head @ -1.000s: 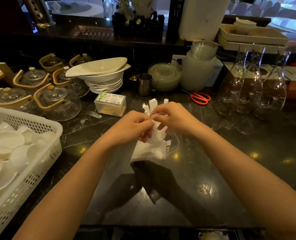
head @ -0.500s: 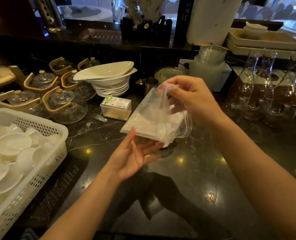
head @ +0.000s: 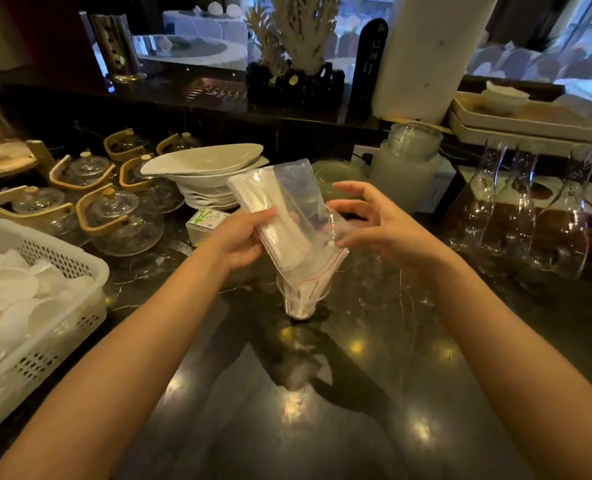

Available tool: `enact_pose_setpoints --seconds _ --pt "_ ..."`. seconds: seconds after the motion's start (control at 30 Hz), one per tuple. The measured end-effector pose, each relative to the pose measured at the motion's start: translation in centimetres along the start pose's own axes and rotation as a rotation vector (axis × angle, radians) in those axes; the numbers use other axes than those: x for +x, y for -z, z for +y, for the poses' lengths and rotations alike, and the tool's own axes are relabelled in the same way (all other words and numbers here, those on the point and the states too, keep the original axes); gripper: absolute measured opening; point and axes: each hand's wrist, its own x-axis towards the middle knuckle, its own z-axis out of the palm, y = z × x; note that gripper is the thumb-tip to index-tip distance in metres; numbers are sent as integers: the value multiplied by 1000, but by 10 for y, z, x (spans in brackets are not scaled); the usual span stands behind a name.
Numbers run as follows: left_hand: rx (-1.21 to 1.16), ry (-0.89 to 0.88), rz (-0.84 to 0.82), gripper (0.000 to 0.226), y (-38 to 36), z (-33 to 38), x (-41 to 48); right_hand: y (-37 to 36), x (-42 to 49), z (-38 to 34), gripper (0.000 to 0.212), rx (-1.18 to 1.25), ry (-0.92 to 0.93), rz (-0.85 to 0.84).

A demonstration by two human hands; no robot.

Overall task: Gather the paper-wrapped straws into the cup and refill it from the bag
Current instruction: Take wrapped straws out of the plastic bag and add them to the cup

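A clear zip bag (head: 289, 216) with a red seal line holds a flat stack of paper-wrapped straws (head: 253, 199). The bag is tipped mouth-down over a small clear cup (head: 301, 301) on the dark marble counter, and straw ends reach into the cup. My left hand (head: 242, 240) grips the bag's left side around the straws. My right hand (head: 374, 220) is at the bag's right edge with fingers spread; its fingertips touch the loose plastic near the mouth.
A white perforated basket (head: 62, 323) of small white dishes sits at the left. Glass teapots (head: 121, 220) with wooden handles, stacked white bowls (head: 204, 174) and a small box (head: 206, 221) stand behind. Glass carafes (head: 523, 216) stand at the right.
The bag was lifted from the counter by my right hand, then turned mouth-down over the cup. My left hand took hold of it, and my right hand loosened to spread fingers.
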Motion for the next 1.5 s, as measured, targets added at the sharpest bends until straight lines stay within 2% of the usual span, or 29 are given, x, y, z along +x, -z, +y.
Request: enact_pose_setpoints --seconds 0.1,0.2,0.33,0.47,0.57,0.63,0.83,0.97,1.13,1.33,1.5 --pt "79 -21 21 38 -6 0 17 11 12 11 72 225 -87 -79" --pt "129 -44 35 37 -12 -1 31 11 29 19 73 225 -134 -13" --pt "255 -88 -3 44 -20 -1 42 6 51 26 58 181 -140 47" --pt "315 -138 -56 52 -21 -4 53 6 63 34 42 10 -102 69" --pt "341 -153 -80 51 -22 -4 59 4 65 38 27 48 -90 46" --pt "354 -160 -86 48 -23 -6 62 2 66 42 22 100 -101 99" --pt "366 -179 -108 34 -28 -9 67 -6 65 53 42 143 -105 246" --pt "397 -205 -103 26 -30 -9 66 -10 65 55 35 148 -54 281" --pt "437 -220 -133 32 -31 -10 64 -13 63 52 26 98 14 289" --pt "487 -206 -125 43 -28 -9 60 -12 61 53 41 115 33 319" --pt "479 -270 -116 42 -22 -5 56 -9 61 50 45 166 68 368"
